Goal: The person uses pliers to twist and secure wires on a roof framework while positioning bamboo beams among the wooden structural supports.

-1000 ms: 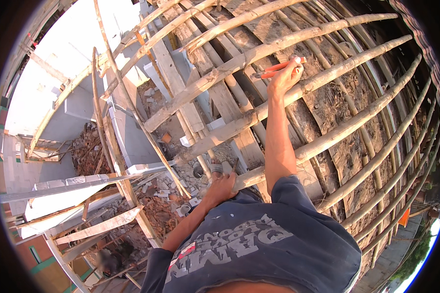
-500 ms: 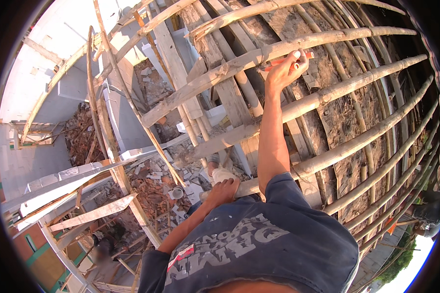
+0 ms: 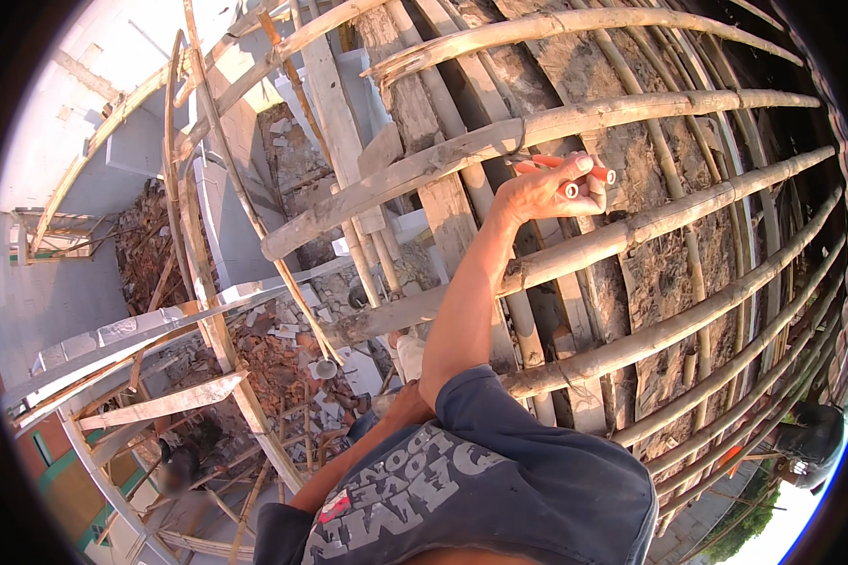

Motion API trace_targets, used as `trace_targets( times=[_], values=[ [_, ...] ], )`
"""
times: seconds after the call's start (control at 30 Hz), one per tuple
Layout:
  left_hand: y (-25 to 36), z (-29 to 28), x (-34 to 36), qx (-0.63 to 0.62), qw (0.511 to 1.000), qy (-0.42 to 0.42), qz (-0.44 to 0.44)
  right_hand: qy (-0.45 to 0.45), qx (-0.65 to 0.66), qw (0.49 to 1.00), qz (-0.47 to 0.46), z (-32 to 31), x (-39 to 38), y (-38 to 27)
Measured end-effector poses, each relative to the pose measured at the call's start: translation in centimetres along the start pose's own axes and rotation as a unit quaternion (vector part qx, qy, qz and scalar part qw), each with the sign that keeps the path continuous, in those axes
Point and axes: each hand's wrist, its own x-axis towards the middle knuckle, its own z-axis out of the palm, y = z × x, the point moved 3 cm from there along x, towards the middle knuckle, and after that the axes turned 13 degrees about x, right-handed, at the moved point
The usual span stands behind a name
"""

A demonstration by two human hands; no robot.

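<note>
My right hand (image 3: 554, 193) is closed around orange-handled pliers (image 3: 608, 174), whose metal jaws reach a wire tie (image 3: 514, 155) on a horizontal wooden pole (image 3: 660, 105). My left hand (image 3: 410, 403) is low in the middle, beside a lower pole (image 3: 660, 340), mostly hidden behind my right arm; its fingers cannot be made out. A foot and pale trouser leg (image 3: 407, 354) show just above it among the poles.
Weathered planks (image 3: 396, 75) lie beneath the pole lattice. At left are grey block walls (image 3: 236, 226), timber posts (image 3: 231, 367) and broken brick rubble (image 3: 287, 348) far below. A dark figure (image 3: 181, 461) is low at left. Another person (image 3: 806, 433) is at the right edge.
My right hand, still holding the pliers, has moved down and turned, with its arm angled further left. The view has shifted over the lattice, and the left hand has become more hidden.
</note>
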Motion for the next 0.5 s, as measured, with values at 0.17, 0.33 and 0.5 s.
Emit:
trace_targets(
  times=[0.17, 0.33, 0.5],
  values=[
    [-0.8, 2.8, 0.3, -0.003, 1.000, 0.022, 0.004, -0.003, 0.010, 0.998, 0.058, 0.9, 1.9, 0.8],
    [0.3, -0.7, 0.4, -0.023, 0.998, 0.053, 0.002, -0.030, -0.006, 0.991, 0.134, 1.7, 3.9, 2.0],
    [0.9, -2.4, 0.4, -0.026, 0.998, 0.043, -0.025, -0.067, -0.026, 0.980, 0.183, 2.6, 5.4, 3.1]
  ],
)
